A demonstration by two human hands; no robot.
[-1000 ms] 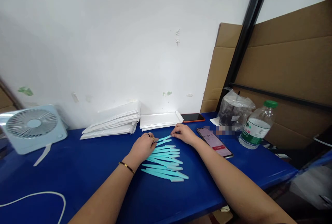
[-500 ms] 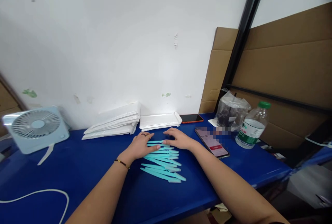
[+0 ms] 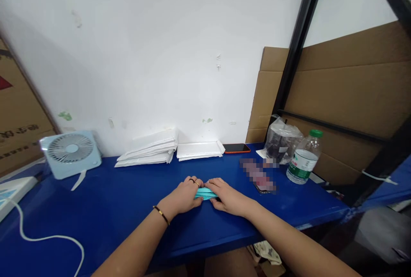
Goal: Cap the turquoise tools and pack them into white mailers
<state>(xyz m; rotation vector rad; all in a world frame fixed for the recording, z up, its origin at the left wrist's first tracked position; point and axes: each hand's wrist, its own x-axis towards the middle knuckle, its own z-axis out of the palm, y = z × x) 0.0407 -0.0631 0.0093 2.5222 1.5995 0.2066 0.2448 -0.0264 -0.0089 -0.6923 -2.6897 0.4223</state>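
Gripped by left hand [image 3: 183,195], right hand [image 3: 228,197]: turquoise sticks [image 3: 205,193]

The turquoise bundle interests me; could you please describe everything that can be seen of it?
The turquoise bundle is several slim, plastic-looking pieces gathered closely together, running left to right. Only its middle shows: the left hand covers one end and the right hand the other, gripping it with fingers on the far side and thumbs on the near side. It is held at the blue tabletop; whether it touches that surface is unclear.
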